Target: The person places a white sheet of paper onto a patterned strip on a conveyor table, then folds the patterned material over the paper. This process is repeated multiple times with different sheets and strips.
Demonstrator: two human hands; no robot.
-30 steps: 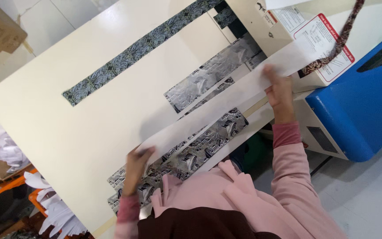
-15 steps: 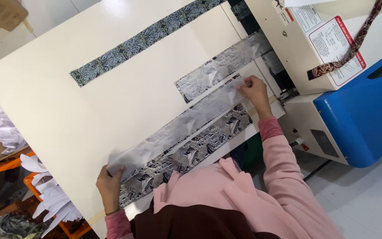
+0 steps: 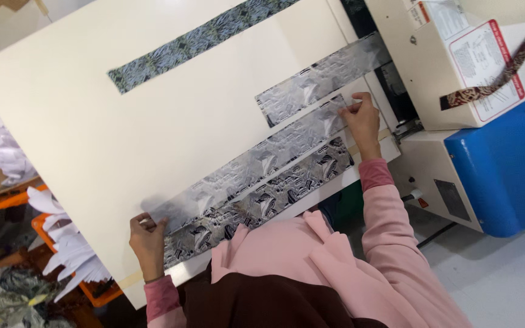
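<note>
Lying aslant across the cream-coloured worktable (image 3: 123,121), a long translucent white strip of interfacing (image 3: 250,167) is held at both ends by the person in pink sleeves. It covers most of one black-and-white patterned fabric strip, whose print shows through it greyed. The right hand (image 3: 363,121) pinches the strip's upper end between thumb and fingertips, close to the mouth of the cream fusing machine (image 3: 439,67); the left hand (image 3: 148,240) pins the lower end to the table near the front edge, its fingers curled over the strip. Just beside it, toward the person, lies an uncovered black-and-white patterned fabric strip (image 3: 262,203), parallel and touching along its length. Another strip under greyish interfacing (image 3: 320,76) lies farther up, running to the machine, and a dark patterned strip (image 3: 208,36) lies well apart near the far edge. A blue machine housing (image 3: 505,164) stands to the right, and white paper scraps (image 3: 68,249) fill orange baskets to the left.
</note>
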